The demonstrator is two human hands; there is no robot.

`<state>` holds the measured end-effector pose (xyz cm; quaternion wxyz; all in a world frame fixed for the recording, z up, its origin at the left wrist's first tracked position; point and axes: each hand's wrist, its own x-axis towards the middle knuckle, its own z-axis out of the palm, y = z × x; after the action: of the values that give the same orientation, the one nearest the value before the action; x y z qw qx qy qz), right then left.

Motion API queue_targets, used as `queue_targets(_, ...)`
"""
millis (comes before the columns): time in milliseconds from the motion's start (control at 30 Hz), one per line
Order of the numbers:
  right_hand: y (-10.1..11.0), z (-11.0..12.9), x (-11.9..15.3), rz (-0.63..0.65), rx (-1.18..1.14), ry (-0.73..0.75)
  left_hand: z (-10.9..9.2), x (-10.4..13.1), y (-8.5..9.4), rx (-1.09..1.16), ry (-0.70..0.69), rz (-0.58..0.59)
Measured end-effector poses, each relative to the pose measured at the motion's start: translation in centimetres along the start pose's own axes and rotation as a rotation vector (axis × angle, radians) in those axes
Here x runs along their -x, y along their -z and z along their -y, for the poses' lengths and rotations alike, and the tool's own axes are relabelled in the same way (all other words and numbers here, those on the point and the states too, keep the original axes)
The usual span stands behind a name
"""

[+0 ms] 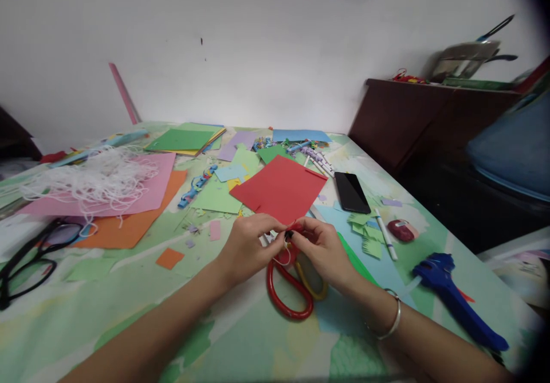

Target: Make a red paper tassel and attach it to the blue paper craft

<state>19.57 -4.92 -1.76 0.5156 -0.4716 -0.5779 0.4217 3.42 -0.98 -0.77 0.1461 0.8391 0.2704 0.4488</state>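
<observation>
My left hand (251, 246) and my right hand (324, 249) meet above the table, thumbs and fingers pinched together. Between their fingertips is a small red paper piece (294, 226), mostly covered by the fingers. A thin white string (289, 252) loops down from the same spot; which hand grips it I cannot tell. Right below lies a pair of scissors (275, 298) with a red handle loop, partly hidden by the hands. A yellow loop shows beside it. Just beyond the fingers rests a large red paper sheet (281, 188).
To the left, a tangle of white string (101, 179) covers pink paper (161, 182), with black glasses (54, 262) nearer. On the right are a phone (351, 192), a white marker (387, 237) and a blue glue gun (455, 297). Green paper (183, 140) is stacked behind.
</observation>
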Motion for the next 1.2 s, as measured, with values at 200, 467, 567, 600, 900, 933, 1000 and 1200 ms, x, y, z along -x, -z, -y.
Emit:
queue_targets(200,0.2,-0.2,-0.1,0.007,0.046,0.024,0.1,-0.3,0.5,0.057,0.035,0.094)
queue_targets(467,0.4,-0.1,-0.2,0.008,0.081,0.032,0.3,-0.2,0.5,0.068,0.013,0.084)
queue_targets(567,0.3,0.0,-0.2,0.011,0.080,0.034,0.3,-0.2,0.5,0.054,-0.018,0.078)
queue_targets(600,0.3,0.0,-0.2,0.012,0.079,0.032,0.3,-0.2,0.5,0.049,-0.026,0.077)
queue_targets(900,0.2,0.4,0.0,0.027,0.040,-0.044,0.2,0.2,0.1,-0.055,0.005,0.048)
queue_targets(933,0.2,0.6,0.0,0.037,0.024,-0.057,0.2,0.2,0.1,-0.065,0.013,0.050)
queue_targets(1000,0.3,0.9,0.0,0.070,-0.022,-0.091,0.3,0.1,0.2,-0.085,0.022,0.055)
queue_targets(1200,0.9,1.1,-0.3,0.086,-0.190,-0.177,0.4,0.2,0.1,-0.125,0.006,0.034)
